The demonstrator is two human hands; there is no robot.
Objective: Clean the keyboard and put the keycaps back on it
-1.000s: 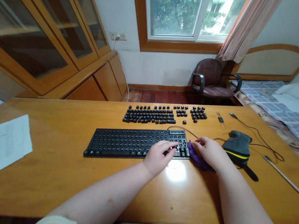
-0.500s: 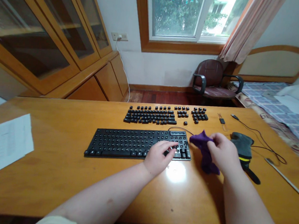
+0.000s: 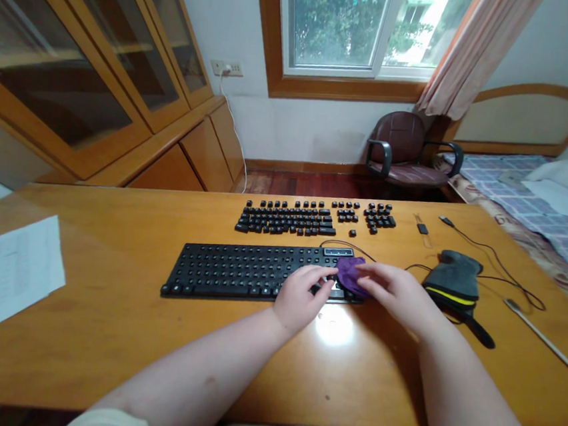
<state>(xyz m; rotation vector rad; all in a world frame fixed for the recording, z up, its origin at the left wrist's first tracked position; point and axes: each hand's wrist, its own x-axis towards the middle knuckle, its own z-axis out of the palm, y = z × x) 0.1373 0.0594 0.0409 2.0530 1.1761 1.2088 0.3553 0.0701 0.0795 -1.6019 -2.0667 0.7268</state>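
A black keyboard (image 3: 233, 272) with its keycaps off lies on the desk, its bare switch posts showing. My left hand (image 3: 303, 295) rests on the right part of the keyboard, fingers stretched out and thumb apart below them. Bunched over the number-pad end is a purple cloth (image 3: 351, 274), held by my right hand (image 3: 390, 290) with fingers bent onto it. The cloth hides the keys under it and reaches close to my left fingertips. Behind the keyboard, the loose black keycaps (image 3: 288, 220) are laid out in rows like a keyboard layout.
On the right are a grey pouch-like item (image 3: 453, 276) with a yellow stripe, a USB cable (image 3: 491, 250), a small black tool with wire loops (image 3: 423, 229) and a thin white rod (image 3: 548, 339). Paper sheets (image 3: 6, 277) lie at left. An office chair (image 3: 403, 147) stands beyond the desk.
My right hand has brought the purple cloth left, from beside the keyboard onto its right end. The left hand has stayed in place.
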